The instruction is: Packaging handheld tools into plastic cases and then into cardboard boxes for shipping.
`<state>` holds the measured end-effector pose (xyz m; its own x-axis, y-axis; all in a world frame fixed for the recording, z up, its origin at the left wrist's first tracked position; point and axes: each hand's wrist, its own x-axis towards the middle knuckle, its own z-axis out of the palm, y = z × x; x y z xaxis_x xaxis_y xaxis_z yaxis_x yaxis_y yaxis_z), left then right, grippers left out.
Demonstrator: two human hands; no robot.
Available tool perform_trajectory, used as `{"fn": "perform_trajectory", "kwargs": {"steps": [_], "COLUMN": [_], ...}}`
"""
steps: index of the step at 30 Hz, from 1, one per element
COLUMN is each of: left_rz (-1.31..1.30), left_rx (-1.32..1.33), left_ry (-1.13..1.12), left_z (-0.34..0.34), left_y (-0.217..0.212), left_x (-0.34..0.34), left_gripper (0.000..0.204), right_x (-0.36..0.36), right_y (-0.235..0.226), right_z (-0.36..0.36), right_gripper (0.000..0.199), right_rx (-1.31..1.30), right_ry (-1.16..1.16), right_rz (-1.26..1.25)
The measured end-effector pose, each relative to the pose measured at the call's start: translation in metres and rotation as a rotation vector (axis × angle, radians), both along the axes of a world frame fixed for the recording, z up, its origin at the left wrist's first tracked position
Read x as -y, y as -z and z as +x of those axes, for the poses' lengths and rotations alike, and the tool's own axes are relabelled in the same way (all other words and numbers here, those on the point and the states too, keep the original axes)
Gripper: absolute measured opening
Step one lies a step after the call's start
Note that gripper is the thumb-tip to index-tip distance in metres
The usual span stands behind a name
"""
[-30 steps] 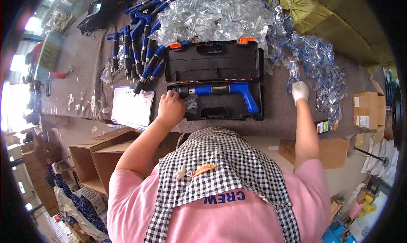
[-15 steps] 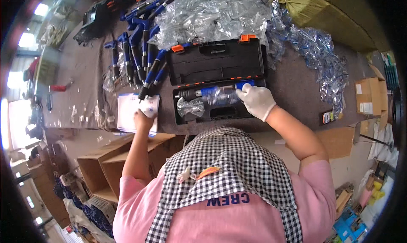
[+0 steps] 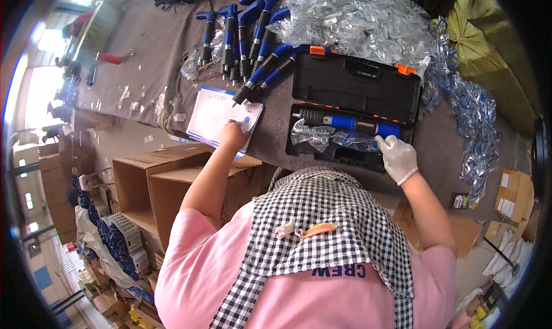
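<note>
Right hand (image 3: 398, 158) is touching a second clear packet (image 3: 357, 141), newly joining the blue tool (image 3: 343, 122) in the black case (image 3: 356, 92); left hand (image 3: 233, 136) is touching papers (image 3: 215, 113); both grips unclear.

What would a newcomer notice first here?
An open black case with orange latches, right of centre, holds a blue tool, the gloved right hand at the case's right end. Clear plastic packets lie heaped beyond it. Left of it, the left hand touches white papers, near more tools.

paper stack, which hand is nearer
Left: the left hand is at the near edge of the paper stack; the right hand is farther right, at the black case.
</note>
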<state>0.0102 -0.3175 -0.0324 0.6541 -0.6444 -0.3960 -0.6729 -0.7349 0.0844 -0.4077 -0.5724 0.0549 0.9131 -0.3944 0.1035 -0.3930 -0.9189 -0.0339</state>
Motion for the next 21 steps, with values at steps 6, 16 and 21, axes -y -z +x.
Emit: {"fn": "perform_trajectory", "kwargs": {"steps": [6,16,21], "left_rz": [0.267,-0.501,-0.391], "left_rx": [0.157,-0.236,-0.401], "left_ry": [0.206,0.164,0.561], "left_z": [0.016,-0.016,-0.185], "left_y": [-0.013,-0.194,-0.176], "left_x": [0.014,0.088,0.169], "left_gripper": [0.017,0.018,0.024], "right_x": [-0.013,0.006,0.015], "right_y": [0.005,-0.064,-0.055], "right_z": [0.024,0.015,0.061], "right_gripper": [0.012,0.066,0.068], "right_rx": [-0.204,0.383,0.567], "right_ry": [0.067,0.17,0.385], "right_rz": [-0.031,0.321,1.815]}}
